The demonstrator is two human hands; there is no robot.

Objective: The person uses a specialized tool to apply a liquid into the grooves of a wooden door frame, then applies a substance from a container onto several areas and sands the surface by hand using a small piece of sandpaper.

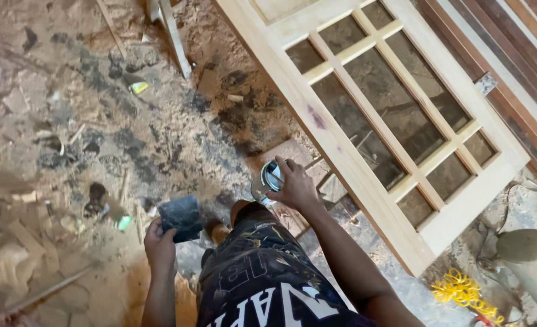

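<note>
My left hand (159,242) grips a dark flat scraper-like blade (182,217), held out over the sawdust floor. My right hand (295,184) holds a small round metal tin (269,178) with a shiny lid, just above my knee. A pale wooden frame with several open panes (341,145) leans at an angle directly to the right of the tin. My dark printed shorts (262,284) fill the bottom centre.
Sawdust, wood scraps and dark stains cover the floor (86,151). A thin wooden slat (174,36) lies at the top. Dark boards (510,54) are stacked at the upper right. A yellow coiled cord (462,290) and a grey rounded object (526,245) sit at the lower right.
</note>
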